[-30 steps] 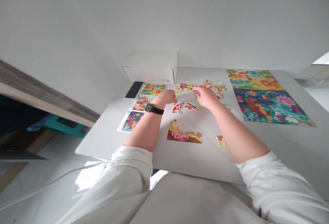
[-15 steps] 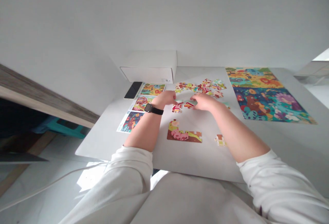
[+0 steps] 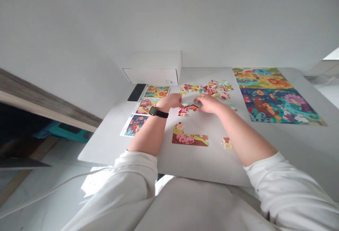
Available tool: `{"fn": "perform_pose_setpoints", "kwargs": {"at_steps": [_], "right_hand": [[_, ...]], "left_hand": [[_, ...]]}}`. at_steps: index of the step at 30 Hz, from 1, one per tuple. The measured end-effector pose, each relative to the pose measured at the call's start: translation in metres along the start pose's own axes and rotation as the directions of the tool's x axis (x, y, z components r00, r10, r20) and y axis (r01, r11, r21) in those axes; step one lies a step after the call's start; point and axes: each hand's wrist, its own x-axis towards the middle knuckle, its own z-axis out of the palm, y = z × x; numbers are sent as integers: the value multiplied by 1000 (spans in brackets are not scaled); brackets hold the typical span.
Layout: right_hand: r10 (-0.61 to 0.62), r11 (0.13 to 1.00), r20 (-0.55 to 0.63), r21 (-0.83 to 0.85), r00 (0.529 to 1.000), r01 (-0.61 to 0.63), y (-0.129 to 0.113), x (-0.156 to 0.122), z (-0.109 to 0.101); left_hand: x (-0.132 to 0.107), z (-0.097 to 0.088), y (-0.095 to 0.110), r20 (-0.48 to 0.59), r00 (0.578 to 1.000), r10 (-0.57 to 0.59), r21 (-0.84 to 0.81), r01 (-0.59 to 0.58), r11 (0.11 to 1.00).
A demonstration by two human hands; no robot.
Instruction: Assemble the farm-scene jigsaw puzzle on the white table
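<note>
On the white table my left hand, with a black watch on its wrist, rests curled beside a small joined group of red barn puzzle pieces. My right hand reaches in from the right, fingers pinched on a puzzle piece at that group's right edge. Several loose puzzle pieces lie scattered just beyond both hands. A joined corner section with a pink pig sits nearer to me. One single piece lies by my right forearm.
Two finished colourful puzzles lie at the right. Reference picture cards and a black phone lie at the left, with a white box against the wall. The table's left edge drops to the floor.
My right hand has come back from the loose pile towards me and to the left, and now meets the barn pieces next to my left hand, which has stayed put.
</note>
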Motion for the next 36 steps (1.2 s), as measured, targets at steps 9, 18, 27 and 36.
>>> {"fn": "perform_pose_setpoints", "kwargs": {"at_steps": [9,18,27,36], "right_hand": [[-66,998,-25,-11,998,66,-1,-1,3],[-80,997,2,-23,997,80,1,1,2],[-89,996,-10,7,996,89,1,1,7],[-81,991,-51,100,995,86,8,-1,-9]], "left_hand": [[0,0,-1,-28,999,22,22,-22,1000],[2,1,-2,-26,1000,11,-44,-12,999],[-4,-2,0,-34,999,14,19,-13,1000],[6,2,-12,-53,998,16,43,-13,999]]}}
